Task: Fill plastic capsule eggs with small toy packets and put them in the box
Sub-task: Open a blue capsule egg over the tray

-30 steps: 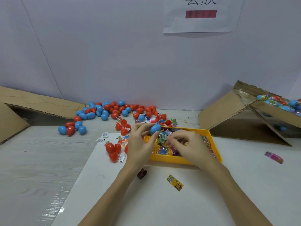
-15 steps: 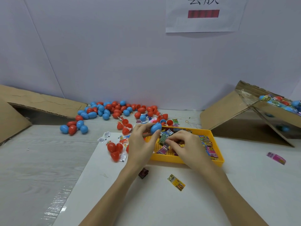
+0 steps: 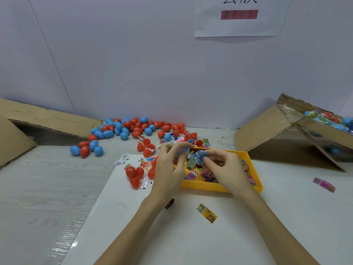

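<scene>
yellow tray holds toy packets; right hand pinches one packet, left hand grips blue egg; cardboard box holds filled eggs

Both hands, left hand and right hand, are sitting over the yellow tray, blocking its left and middle; its right end is lying open from above. Loose eggs are crowding the table's far side toward the wall. Red eggs are lying just left of the tray. White sheet near the body is carrying only one packet. Box is standing well right, its top open.
</scene>
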Motion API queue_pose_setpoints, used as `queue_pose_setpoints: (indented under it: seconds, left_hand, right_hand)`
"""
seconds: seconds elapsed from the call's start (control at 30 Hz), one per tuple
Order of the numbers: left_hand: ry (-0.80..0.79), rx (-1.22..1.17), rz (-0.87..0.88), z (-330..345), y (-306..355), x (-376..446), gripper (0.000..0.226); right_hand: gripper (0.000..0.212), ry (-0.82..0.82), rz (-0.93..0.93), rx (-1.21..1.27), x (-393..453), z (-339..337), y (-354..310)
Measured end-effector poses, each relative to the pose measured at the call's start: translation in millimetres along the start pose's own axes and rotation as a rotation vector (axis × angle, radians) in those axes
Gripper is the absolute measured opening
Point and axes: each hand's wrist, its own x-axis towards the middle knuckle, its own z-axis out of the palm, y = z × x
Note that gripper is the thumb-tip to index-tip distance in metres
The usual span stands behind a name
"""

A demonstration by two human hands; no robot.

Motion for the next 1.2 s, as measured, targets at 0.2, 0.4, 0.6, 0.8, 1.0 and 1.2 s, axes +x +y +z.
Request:
queue_pose_setpoints:
  seconds: [0.2, 0.4, 0.6, 0.8, 1.0, 1.2]
  left_hand:
    - [-0.051, 0.028, -0.03, 3, -3, -2, 0.015]
    - [-0.036, 0.079, -0.008, 2, -8, -1, 0.01]
    - [-0.156, 0.322, 0.212, -2, -11, -4, 0.01]
    - [-0.133, 0.165, 0.062, 0, -10, -2, 0.019]
    - [-0.173, 0.3, 0.174, -4, -11, 0, 0.011]
    - [-0.244, 0.414, 0.301, -6, -13, -1, 0.019]
  right_hand:
    - [0.024, -0.03, -0.001, 0.065, -3, 2, -4]
    - [0.029, -0.072, -0.06, 0.002, -6, 6, -8]
    - [0.022, -0.033, -0.343, -0.315, -9, 8, -6]
    - [0.013, 0.095, -0.062, 0.039, -5, 0, -6]
    - [0.037, 0.025, -0.188, -0.139, -7, -1, -9]
    - [0.014, 0.01, -0.402, -0.542, -10, 7, -9]
